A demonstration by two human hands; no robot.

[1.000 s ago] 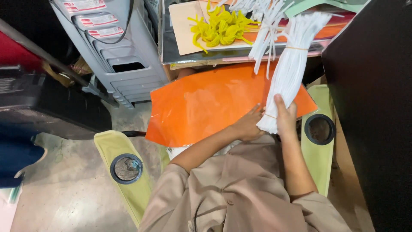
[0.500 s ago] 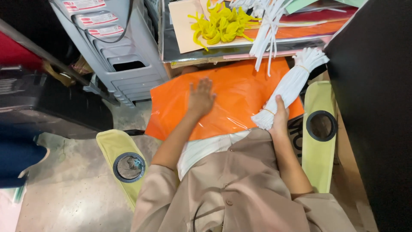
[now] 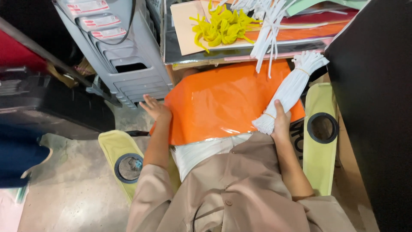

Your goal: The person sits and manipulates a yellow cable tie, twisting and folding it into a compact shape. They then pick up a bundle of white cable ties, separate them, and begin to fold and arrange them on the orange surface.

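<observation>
Progress, judged from the head view, looks early to middling. We have a glossy orange sheet (image 3: 223,101) spread across our lap, and it serves as our landmark. Our right hand (image 3: 281,122) is clenched around the lower end of a bundle of white pipe cleaners (image 3: 289,92), which lies slanted along the sheet's right edge, its banded top pointing up past the sheet's upper right corner. Our left hand (image 3: 156,109) rests with fingers spread and loose at the sheet's left edge, touching it but grasping nothing. So the sheet is laid out and the white bundle is in hand; nothing is wrapped, folded or cut yet, as far as we can tell. Above the sheet, a shelf (image 3: 206,53) carries yellow pipe cleaners (image 3: 221,28), more loose white ones (image 3: 266,30) hanging toward the sheet, and stacked coloured paper. Left of the sheet stands a grey plastic drawer unit (image 3: 124,64). Pale yellow-green chair arms with black ring holders (image 3: 322,128) flank the sheet on either side.

Compared with half a second ago, our left hand has slid from the middle of the sheet out to its left edge. The white bundle has tipped lower onto the sheet, and our right hand keeps its hold.
</observation>
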